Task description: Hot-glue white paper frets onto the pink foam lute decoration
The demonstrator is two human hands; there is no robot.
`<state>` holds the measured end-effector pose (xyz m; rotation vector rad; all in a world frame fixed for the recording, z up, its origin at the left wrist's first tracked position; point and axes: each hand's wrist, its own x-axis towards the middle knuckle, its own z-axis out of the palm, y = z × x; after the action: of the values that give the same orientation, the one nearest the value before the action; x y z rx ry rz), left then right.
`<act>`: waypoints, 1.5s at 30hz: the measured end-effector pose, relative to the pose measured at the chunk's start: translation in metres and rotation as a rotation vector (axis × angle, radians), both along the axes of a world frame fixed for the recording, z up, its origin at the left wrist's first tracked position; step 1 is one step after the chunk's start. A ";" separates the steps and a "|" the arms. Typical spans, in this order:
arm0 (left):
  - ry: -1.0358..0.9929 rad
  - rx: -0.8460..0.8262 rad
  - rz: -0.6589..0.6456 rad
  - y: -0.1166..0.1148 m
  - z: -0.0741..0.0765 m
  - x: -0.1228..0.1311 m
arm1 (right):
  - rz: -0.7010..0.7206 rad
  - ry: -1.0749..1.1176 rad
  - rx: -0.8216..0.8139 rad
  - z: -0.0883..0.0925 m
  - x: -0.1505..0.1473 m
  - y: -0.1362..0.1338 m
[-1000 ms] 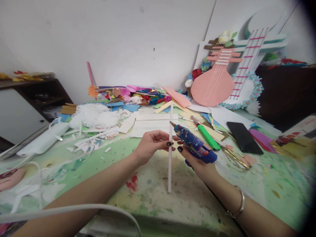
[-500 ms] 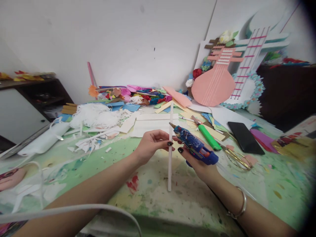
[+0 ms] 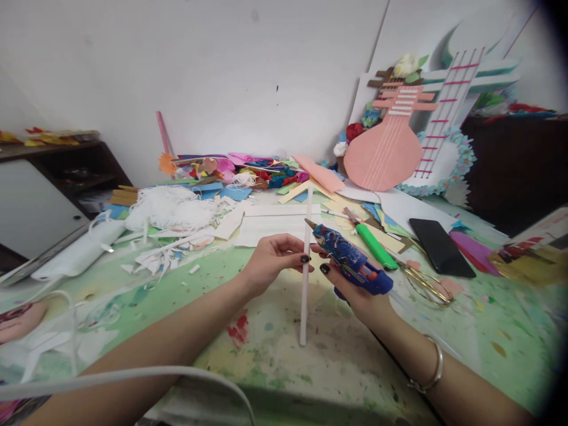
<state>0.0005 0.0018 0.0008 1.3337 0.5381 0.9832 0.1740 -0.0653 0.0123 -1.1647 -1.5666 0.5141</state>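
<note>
My left hand point(image 3: 278, 260) pinches a thin white paper stick point(image 3: 305, 302) near its middle, with the thumb in front. The stick stands nearly upright above the table's front part. In my right hand point(image 3: 350, 284) is a blue hot glue gun point(image 3: 348, 257), its surface smeared with dried glue. The gun's nozzle points up and left, close to the stick's right side. Whether the nozzle touches the stick I cannot tell. My right fingers are partly hidden behind the gun. Behind the stick lies a folded white paper sheet point(image 3: 275, 228).
A green-handled knife point(image 3: 375, 245), gold scissors point(image 3: 426, 284) and a black phone point(image 3: 441, 247) lie at right. White string point(image 3: 171, 207) and paper scraps point(image 3: 162, 254) cover the left. A pink paper lute point(image 3: 384, 154) leans on the wall. A white cable point(image 3: 177, 371) crosses the front left.
The paper stick has tilted very slightly, its top to the right and its lower end to the left. Both hands and the glue gun stay almost where they were.
</note>
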 end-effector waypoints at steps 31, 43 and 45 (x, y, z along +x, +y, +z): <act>-0.098 -0.100 0.039 0.001 -0.002 0.002 | 0.097 0.035 0.022 0.000 0.001 0.000; -0.160 -0.114 0.251 0.005 0.006 -0.003 | 0.084 -0.051 -0.021 -0.004 0.005 0.006; -0.160 -0.113 0.254 0.005 0.006 -0.003 | 0.094 -0.051 -0.045 -0.003 0.004 0.006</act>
<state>-0.0024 0.0071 0.0064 1.0919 0.6413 1.2378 0.1779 -0.0597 0.0093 -1.1499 -1.6673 0.5883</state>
